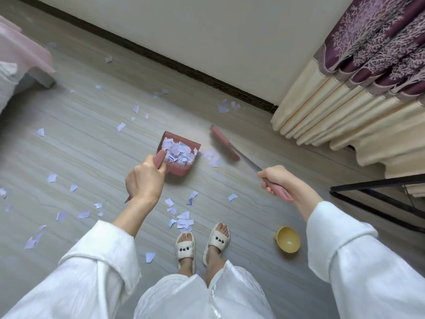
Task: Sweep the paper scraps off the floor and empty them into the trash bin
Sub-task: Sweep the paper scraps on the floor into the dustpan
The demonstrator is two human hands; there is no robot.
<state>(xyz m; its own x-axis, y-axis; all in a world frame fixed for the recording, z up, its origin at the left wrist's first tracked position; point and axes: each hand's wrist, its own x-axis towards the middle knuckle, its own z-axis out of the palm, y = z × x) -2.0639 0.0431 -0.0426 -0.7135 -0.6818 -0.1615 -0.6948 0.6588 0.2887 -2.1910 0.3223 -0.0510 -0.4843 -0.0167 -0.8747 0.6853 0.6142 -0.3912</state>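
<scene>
Paper scraps (177,151) heaped in pink dustpan (181,155), which sits on grey floor (92,146) mid-room, mouth toward the broom. A few scraps lie just outside its mouth; many more are scattered across the floor toward the left edge and near the slippered feet (200,242). Left hand (144,182) curled round dustpan handle. Right hand (274,178) wrapped round pink broom grip; broom head (224,142) blurred, beside the dustpan's right. Yellow cup (288,239) on its side, floor lower right. Curtain (358,72) at far right wall; black frame (377,194) below it.
</scene>
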